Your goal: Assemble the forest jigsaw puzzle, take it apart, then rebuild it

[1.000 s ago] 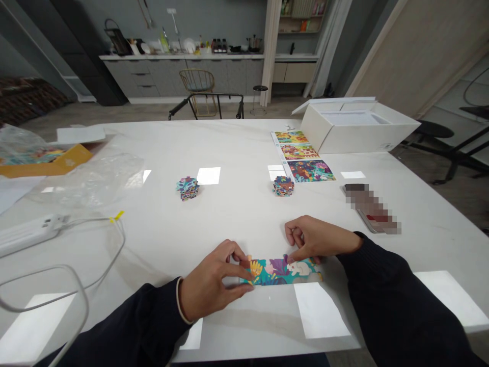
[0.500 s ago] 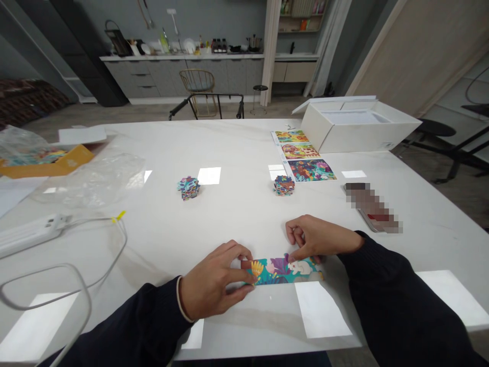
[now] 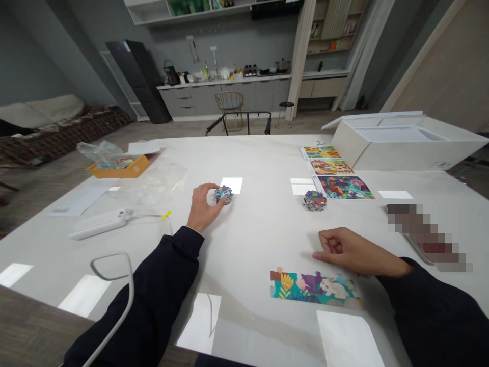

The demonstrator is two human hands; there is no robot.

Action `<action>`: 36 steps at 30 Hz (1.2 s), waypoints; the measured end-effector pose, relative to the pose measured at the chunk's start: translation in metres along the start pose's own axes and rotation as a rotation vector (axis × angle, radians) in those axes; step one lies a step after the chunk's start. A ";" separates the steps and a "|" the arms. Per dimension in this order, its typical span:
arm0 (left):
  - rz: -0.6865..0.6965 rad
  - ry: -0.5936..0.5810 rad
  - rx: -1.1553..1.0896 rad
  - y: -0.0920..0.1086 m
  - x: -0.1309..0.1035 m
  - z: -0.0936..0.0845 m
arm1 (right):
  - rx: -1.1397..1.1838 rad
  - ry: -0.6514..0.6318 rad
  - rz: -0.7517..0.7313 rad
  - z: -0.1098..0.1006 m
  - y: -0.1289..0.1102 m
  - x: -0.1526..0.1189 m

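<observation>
At left stack (image 3: 223, 194): left hand (image 3: 203, 208) is now reaching, fingers curving wide, grip unclear.
Puzzle strip (image 3: 311, 290): lying released, joining seemingly pausing.
Right hand (image 3: 347, 251): curling loosely, apparently empty.

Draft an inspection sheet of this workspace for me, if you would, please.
Surface: white table, light patches on it.
Job's things: puzzle strip, lying flat; left stack and right stack of pieces.
Clutter: yellow tray, plastic film, picture sheet, white box.
Grip: left hand around left stack, contact unclear; right hand loosely curled, nothing seen in it.
Cables: white cable crossing before left sleeve.
Surroundings: kitchen counter, chair, sofa.
</observation>
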State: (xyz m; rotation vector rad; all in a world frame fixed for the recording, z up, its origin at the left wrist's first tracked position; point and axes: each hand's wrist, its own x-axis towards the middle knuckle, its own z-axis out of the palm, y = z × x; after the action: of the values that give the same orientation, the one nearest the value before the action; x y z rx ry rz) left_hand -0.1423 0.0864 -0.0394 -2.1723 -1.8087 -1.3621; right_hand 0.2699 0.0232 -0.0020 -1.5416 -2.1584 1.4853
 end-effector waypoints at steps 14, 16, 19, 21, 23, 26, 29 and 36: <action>-0.014 -0.002 0.001 -0.001 -0.002 0.001 | -0.042 0.035 -0.031 -0.001 0.001 0.002; 0.003 0.006 -0.007 0.006 -0.001 -0.004 | -0.035 0.022 -0.014 -0.001 0.002 0.001; 0.081 -0.045 -0.095 0.028 -0.004 -0.013 | -0.013 0.003 0.003 -0.001 0.003 0.001; 0.180 -0.176 -0.226 0.048 -0.011 -0.019 | 0.006 -0.003 -0.001 -0.001 0.003 0.000; 0.275 -0.376 -0.389 0.070 -0.023 -0.023 | 0.023 -0.005 -0.002 -0.001 0.004 0.000; 0.388 -0.745 -0.611 0.097 -0.045 -0.027 | 0.042 -0.008 0.012 -0.002 0.004 0.001; 0.417 -0.980 -0.644 0.107 -0.061 -0.028 | 0.041 -0.009 0.000 -0.003 0.005 0.001; 0.406 -1.027 -0.585 0.100 -0.064 -0.026 | -0.083 -0.038 -0.072 -0.002 0.000 -0.003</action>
State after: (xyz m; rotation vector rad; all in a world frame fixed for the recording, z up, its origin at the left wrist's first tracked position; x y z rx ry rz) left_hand -0.0758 -0.0113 -0.0124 -3.7410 -0.9265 -0.7521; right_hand 0.2722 0.0228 0.0006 -1.4548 -2.2988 1.4324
